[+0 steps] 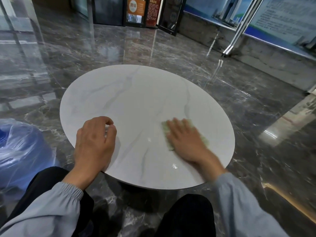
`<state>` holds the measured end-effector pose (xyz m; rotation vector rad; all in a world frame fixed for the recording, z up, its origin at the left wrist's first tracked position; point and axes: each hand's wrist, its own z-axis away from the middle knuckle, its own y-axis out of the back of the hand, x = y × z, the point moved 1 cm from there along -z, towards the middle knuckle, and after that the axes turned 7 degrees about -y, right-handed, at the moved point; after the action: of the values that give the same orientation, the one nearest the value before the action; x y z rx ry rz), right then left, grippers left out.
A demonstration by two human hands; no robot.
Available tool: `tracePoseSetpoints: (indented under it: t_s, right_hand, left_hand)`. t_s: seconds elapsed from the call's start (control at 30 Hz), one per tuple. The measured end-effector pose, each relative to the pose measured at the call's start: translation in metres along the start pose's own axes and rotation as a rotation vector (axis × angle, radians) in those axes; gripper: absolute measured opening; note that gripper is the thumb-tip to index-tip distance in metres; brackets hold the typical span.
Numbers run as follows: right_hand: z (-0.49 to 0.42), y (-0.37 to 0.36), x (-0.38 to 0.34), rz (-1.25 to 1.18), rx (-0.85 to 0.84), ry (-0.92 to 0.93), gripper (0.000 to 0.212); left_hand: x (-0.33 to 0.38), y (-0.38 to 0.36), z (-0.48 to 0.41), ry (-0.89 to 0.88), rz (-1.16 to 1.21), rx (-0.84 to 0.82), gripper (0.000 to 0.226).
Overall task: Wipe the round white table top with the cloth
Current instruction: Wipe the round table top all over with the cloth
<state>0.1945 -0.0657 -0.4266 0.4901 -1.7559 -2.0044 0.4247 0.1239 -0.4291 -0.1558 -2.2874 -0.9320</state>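
The round white table top [136, 93] with faint grey veins lies low in front of me. A pale green cloth [165, 130] is spread flat on its near right part. My right hand [184, 139] presses palm-down on the cloth with fingers stretched out, covering most of it. My left hand [94, 142] rests on the near left rim of the table, fingers loosely curled and holding nothing. Small wet glints show on the surface near the front edge.
Dark glossy marble floor [85, 52] surrounds the table. A blue object wrapped in clear plastic [20, 151] stands on the floor at the left. My knees in dark trousers are below the table's near edge. Glass panels and signs line the back and right.
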Motion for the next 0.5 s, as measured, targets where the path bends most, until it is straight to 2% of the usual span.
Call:
tracePoseSetpoints:
  t_s: [0.1, 0.17, 0.23, 0.33, 0.5]
  right_hand:
    - [0.050, -0.003, -0.088, -0.047, -0.024, 0.273, 0.061]
    - [0.078, -0.002, -0.117, -0.075, -0.033, 0.399, 0.060]
    - [0.076, 0.000, -0.109, -0.112, -0.032, 0.426, 0.059]
    - [0.038, 0.002, -0.055, -0.133, -0.016, 0.270, 0.057]
    - [-0.020, 0.010, 0.111, -0.151, -0.018, -0.305, 0.058]
  left_hand:
    - [-0.002, 0.000, 0.000, 0.001, -0.003, -0.004, 0.029]
    - [-0.004, 0.001, 0.000, -0.013, -0.011, -0.013, 0.028]
    - [-0.004, 0.002, 0.000, -0.011, -0.004, -0.015, 0.027]
    - [-0.002, 0.003, -0.001, 0.003, -0.004, -0.022, 0.029]
    - [0.001, 0.003, 0.001, 0.005, -0.040, -0.035, 0.028]
